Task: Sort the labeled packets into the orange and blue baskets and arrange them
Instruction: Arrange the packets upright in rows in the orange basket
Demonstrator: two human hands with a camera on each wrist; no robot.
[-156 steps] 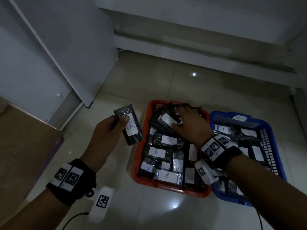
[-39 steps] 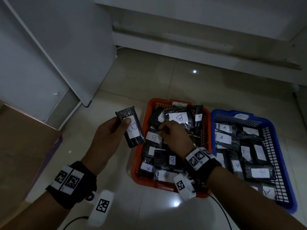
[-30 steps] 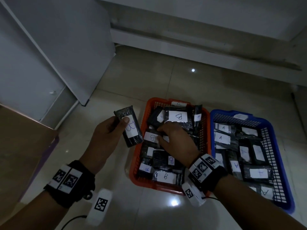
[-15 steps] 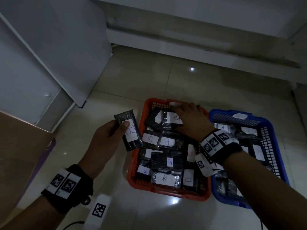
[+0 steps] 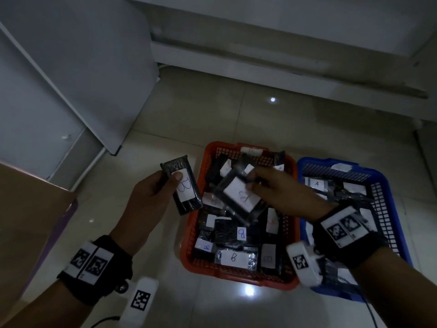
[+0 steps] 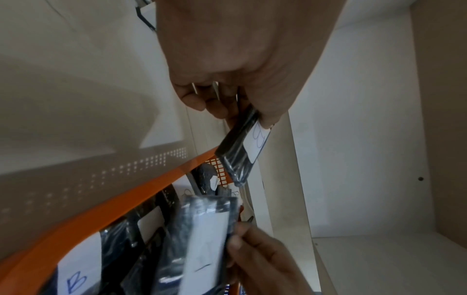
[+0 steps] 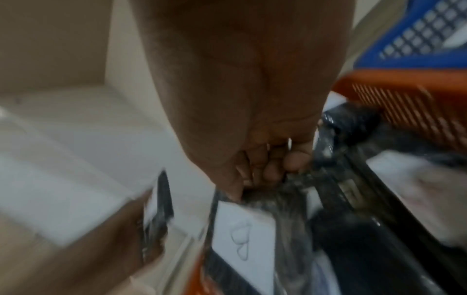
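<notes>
The left hand [image 5: 151, 197] is gripping a B packet [image 5: 183, 185] upright beside the left rim of the orange basket [image 5: 189, 252], thumb pressing on its white label and fingers curling behind. The right hand [image 5: 281, 197] is pinching a second packet [image 5: 238, 197] by its upper end and holding it tilted in the air above the middle of the orange basket; the mark on its label is blurring in the head view, though the right wrist view is showing something like a B. Below it, many dark wrapped packets with B labels are lying in loose rows, some crooked and overlapping. The blue basket [image 5: 392, 209] is sitting just to the right on the tiled floor [image 5: 236, 114], touching or nearly touching the orange one, and holding packets marked A. Judging by how two fingertips are carrying one with no sag, these packets are looking light and fairly stiff, but the clear wrap is glinting and probably slippery. I would be taking each by a short end or across the narrow edges, keeping the label facing up for reading. The paper labels are looking like the delicate part, so pressing hard or dragging across them seems unwise. A white cupboard [image 5: 71, 79] is standing to the left.
</notes>
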